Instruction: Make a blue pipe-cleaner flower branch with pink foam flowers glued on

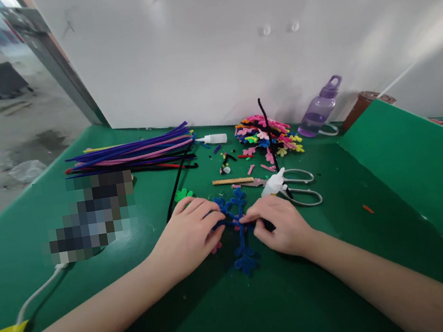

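A blue fuzzy piece (244, 251) with leaf-like branches lies on the green table (211, 323) between my hands. My left hand (193, 237) has its fingers bent together around the left branches of it. At its centre, the fingertips of my right hand (282, 222) press on the blue piece, with the index finger stretched toward the middle and the other fingers curled. Pink bits show under the blue piece and beside my left fingers. A green fuzzy piece (183, 194) rests just beyond my left hand.
Pipe cleaners (131, 151) lie at the back left, near a white glue bottle (216, 138). Behind my right hand are scissors (303, 195) and another glue bottle (274, 182). Colourful fuzzy pieces (262, 135) and a purple bottle (319, 110) stand by the wall.
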Tool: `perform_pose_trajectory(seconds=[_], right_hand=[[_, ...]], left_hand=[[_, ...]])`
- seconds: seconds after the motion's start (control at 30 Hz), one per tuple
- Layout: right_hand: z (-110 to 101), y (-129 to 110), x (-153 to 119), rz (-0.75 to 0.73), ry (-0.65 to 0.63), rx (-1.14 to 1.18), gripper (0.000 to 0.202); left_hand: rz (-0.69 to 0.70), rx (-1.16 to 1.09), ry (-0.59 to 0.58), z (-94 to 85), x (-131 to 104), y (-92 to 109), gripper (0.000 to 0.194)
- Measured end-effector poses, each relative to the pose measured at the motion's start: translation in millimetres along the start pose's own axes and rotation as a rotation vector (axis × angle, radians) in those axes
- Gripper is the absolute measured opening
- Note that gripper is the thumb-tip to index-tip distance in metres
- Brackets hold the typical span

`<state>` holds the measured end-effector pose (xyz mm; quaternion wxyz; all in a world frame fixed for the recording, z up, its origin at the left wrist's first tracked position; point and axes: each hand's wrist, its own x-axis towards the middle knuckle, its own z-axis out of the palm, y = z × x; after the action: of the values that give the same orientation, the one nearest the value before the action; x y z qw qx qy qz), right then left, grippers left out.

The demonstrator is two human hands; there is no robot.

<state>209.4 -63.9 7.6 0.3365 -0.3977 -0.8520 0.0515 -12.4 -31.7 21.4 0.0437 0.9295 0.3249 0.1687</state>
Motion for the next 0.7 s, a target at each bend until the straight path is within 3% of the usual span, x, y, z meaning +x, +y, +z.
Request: perform_pose_trajectory(seconds=[0.37,0.7], right_hand=[[2.3,3.4,2.0,-0.015,-0.067,-0.019,0.008],[2.3,2.7,2.3,0.0,-0.081,0.001,0.009]], left_hand=[[-0.022,0.049,-0.05,6.5,12.5,15.2,0.016],[-0.048,0.024,0.019,12.0,8.4,14.2,0.013]])
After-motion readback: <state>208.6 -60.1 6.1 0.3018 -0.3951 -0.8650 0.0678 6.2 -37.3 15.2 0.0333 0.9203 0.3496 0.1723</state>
